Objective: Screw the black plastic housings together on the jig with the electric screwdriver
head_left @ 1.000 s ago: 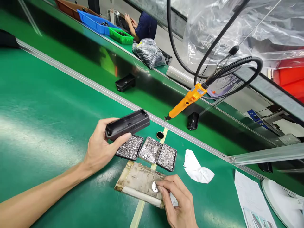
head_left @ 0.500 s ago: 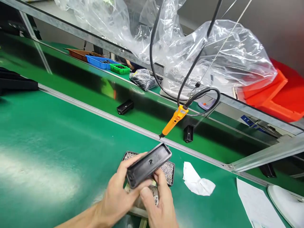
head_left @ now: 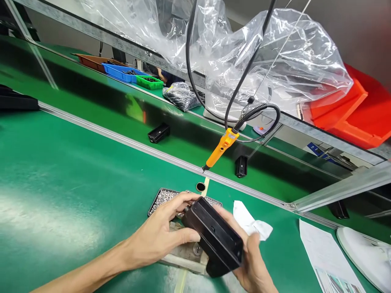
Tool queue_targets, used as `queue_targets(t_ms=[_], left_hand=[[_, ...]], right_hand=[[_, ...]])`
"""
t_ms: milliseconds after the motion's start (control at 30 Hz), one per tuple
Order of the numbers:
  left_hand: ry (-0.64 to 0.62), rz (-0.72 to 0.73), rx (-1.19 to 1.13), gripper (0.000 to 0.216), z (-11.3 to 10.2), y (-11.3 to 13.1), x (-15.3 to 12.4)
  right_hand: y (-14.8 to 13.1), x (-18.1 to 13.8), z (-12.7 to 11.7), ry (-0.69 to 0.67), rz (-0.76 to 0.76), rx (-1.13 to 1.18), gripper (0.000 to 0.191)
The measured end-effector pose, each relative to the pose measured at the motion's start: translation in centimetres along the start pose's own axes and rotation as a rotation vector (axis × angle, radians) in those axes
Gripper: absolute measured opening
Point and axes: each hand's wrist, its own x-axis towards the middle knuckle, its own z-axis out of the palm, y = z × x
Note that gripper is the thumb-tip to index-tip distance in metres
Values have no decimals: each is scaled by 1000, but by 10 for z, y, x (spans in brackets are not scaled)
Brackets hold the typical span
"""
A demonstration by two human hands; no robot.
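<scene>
A black plastic housing (head_left: 215, 232), shaped like a long open box, is held tilted between both hands, its hollow side facing up toward me. My left hand (head_left: 166, 230) grips the upper left end, with the thumb along its side. Fingers of my right hand (head_left: 250, 254) wrap round the right side and lower end. Directly beneath is a pale fixture (head_left: 183, 262) with a round metal part, partly covered by the housing. Behind the hands lies a black tray (head_left: 149, 211) of small metal pieces. An orange electric screwdriver (head_left: 222, 148) hangs above, tip down.
White paper scraps (head_left: 252, 224) and a printed sheet (head_left: 331, 256) lie to the right. A small round black disc (head_left: 200, 186) rests near the metal rail. Black housings (head_left: 159, 133) show behind the rail. Overhead, clear plastic bags (head_left: 275, 61) and a red bin (head_left: 351, 114) occupy the shelf.
The housing has been turned so its long side slopes down to the right, and has moved right and lower. My right hand has shifted from beneath it to its right side.
</scene>
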Motion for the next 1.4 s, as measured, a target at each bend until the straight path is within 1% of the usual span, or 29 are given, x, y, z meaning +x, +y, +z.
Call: queue_targets(t_ms=[33, 67, 133, 167, 233, 267, 333, 400, 433, 533, 700, 800, 967, 1067, 1167, 1300, 1400], left_hand=[[16, -11, 23, 61, 2, 0, -1], [11, -21, 68, 65, 3, -1, -2], [-41, -33, 188, 69, 5, -4, -5], [-71, -33, 239, 69, 6, -6, -7], [-114, -17, 292, 64, 7, -11, -10], [-123, -8, 301, 62, 8, -13, -12], [-123, 5, 312, 60, 9, -16, -14], [-130, 5, 339, 59, 9, -19, -16], [-136, 5, 354, 59, 7, -22, -18], [-153, 27, 386, 61, 2, -33, -25], [-121, 58, 474, 60, -6, -52, -37], [-150, 62, 502, 58, -8, -51, -38], [-247, 119, 619, 72, -13, -47, -37], [-262, 140, 661, 72, -15, -50, -38], [-237, 142, 656, 72, -13, -53, -39], [-188, 161, 618, 69, -10, -54, -36], [-157, 201, 624, 70, -8, -54, -34]], right_hand=[[5, -3, -5, 3, -60, -75, 104], [11, -6, -10, 19, -111, -148, 102], [27, -12, -19, 94, -169, -247, 92], [36, -16, -22, 144, -190, -270, 88], [53, -23, -26, 223, -233, -323, 93], [61, -26, -27, 254, -242, -383, 92], [72, -31, -28, 298, -256, -563, 78], [76, -34, -27, 307, -263, -712, 63], [75, -35, -26, 294, -269, -747, 60], [68, -35, -23, 228, -256, -751, 61], [58, -25, -21, 89, -198, -743, 61], [59, -20, -24, 29, -220, -758, 62], [61, -22, -28, -57, -208, -886, 68], [60, -23, -29, -109, -206, -888, 69], [59, -24, -29, -104, -180, -844, 68], [57, -23, -29, -92, -145, -847, 65], [57, -22, -30, -87, -156, -847, 63]])
